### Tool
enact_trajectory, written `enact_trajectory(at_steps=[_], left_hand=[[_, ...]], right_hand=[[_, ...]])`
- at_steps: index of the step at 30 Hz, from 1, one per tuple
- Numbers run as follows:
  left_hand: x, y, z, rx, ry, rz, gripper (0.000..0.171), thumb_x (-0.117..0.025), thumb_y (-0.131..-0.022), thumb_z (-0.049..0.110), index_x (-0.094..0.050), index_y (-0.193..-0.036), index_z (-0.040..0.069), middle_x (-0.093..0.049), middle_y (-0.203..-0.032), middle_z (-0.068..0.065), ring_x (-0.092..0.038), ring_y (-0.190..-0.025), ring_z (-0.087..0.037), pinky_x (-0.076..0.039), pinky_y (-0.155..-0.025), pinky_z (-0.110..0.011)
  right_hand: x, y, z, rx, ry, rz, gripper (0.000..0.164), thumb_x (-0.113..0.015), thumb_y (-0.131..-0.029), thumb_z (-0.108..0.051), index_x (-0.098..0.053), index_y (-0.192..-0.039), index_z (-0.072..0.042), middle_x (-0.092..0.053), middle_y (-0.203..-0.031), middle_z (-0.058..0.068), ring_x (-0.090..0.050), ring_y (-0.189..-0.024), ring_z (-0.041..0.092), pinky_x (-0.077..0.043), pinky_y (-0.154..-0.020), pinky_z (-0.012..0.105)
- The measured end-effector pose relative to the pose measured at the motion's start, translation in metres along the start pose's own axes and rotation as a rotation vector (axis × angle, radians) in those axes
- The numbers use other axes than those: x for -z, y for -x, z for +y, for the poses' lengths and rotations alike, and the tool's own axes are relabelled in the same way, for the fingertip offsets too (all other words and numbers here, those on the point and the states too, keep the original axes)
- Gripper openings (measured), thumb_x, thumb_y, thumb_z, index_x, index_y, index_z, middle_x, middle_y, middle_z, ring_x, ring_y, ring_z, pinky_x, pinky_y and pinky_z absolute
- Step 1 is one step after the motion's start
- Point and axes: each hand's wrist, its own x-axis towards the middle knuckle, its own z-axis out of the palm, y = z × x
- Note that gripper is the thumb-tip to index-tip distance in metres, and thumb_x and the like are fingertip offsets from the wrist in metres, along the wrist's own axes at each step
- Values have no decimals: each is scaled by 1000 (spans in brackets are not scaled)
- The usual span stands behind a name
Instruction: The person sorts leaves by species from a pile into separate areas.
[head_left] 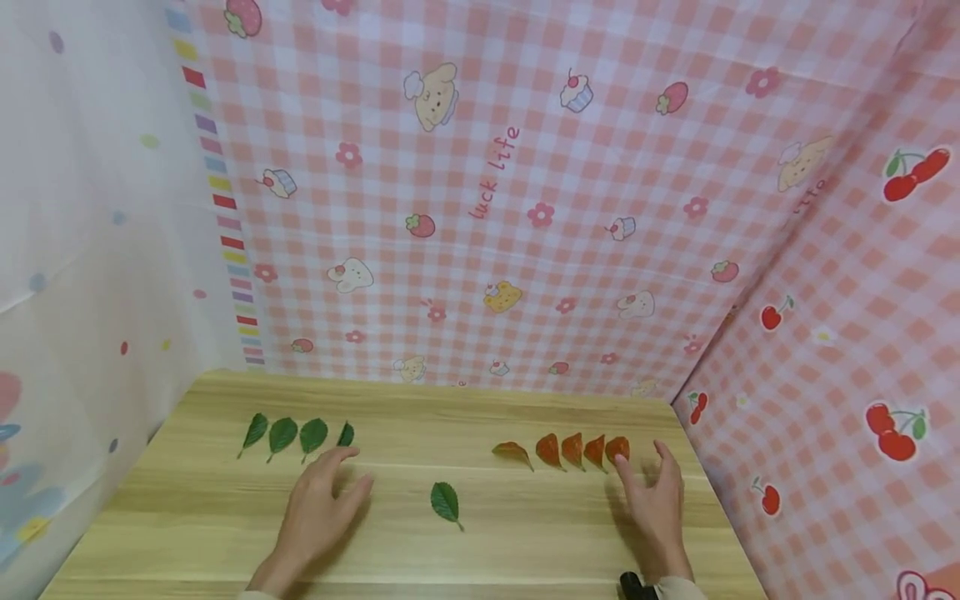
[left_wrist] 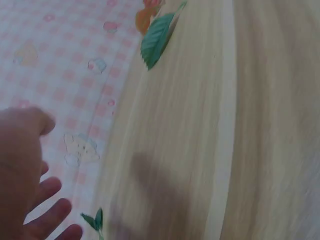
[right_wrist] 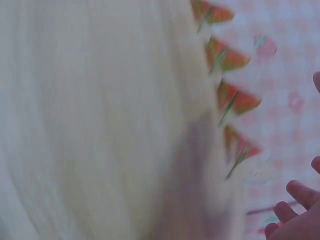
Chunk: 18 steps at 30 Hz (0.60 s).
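Note:
My left hand (head_left: 321, 507) is over the left part of the table, fingers relaxed and holding nothing. Just past its fingertips lies a small green leaf (head_left: 346, 434), partly covered in the head view. A row of other green leaves (head_left: 282, 436) extends to its left. One separate green leaf (head_left: 444, 502) rests between the hands, nearer the front. On the right, my right hand (head_left: 654, 505) has its thumb and fingers spread, with nothing gripped. Its thumb tip overlaps the rightmost orange-red leaf (head_left: 617, 448) in the head view. More orange-red leaves (head_left: 572, 449) line up leftward, ending with a curled one (head_left: 513, 452).
A light wood-grain table (head_left: 420, 567) carries all the leaves. Pink checked cloth (head_left: 465, 250) hangs behind it, with a cherry-print cloth (head_left: 847, 350) at right and a white dotted cloth (head_left: 97, 250) at left. A black object (head_left: 634, 586) sits at my right wrist.

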Motion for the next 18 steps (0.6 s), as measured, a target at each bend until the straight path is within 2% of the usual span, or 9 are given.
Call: enact_trajectory(at_steps=[5, 9, 13, 18], left_hand=[[-10, 8, 13, -67, 29, -147, 58, -83, -105, 31, -65, -154, 7, -66, -160, -21, -63, -148, -47, -52, -119, -70], [-23, 12, 22, -159, 31, -190, 57, -83, -104, 30, -66, -153, 7, -69, -157, -19, -67, -144, -42, -56, -117, -65], [-37, 13, 29, -224, 34, -214, 55, -84, -104, 29, -68, -151, 5, -71, -154, -19, -69, -141, -40, -57, -115, -63], [-50, 13, 36, -193, 29, -292, 55, -81, -105, 33, -68, -152, 9, -68, -158, -18, -65, -146, -42, -52, -120, -69]], right_hand=[[-9, 13, -27, 145, -17, 10, 83, -81, -106, -35, -40, -171, -5, -35, -180, 28, -26, -168, 53, -25, -131, 80], [-25, 26, -48, 263, -21, -3, 79, -85, -103, -25, -45, -167, -4, -40, -177, 26, -32, -165, 51, -28, -129, 79], [-44, 39, -66, 367, -17, -17, 76, -87, -99, -19, -50, -163, -3, -49, -170, 25, -42, -156, 49, -37, -122, 76], [-68, 51, -80, 433, -10, -48, 70, -89, -97, -14, -55, -158, -3, -57, -163, 23, -49, -150, 46, -42, -118, 73]])
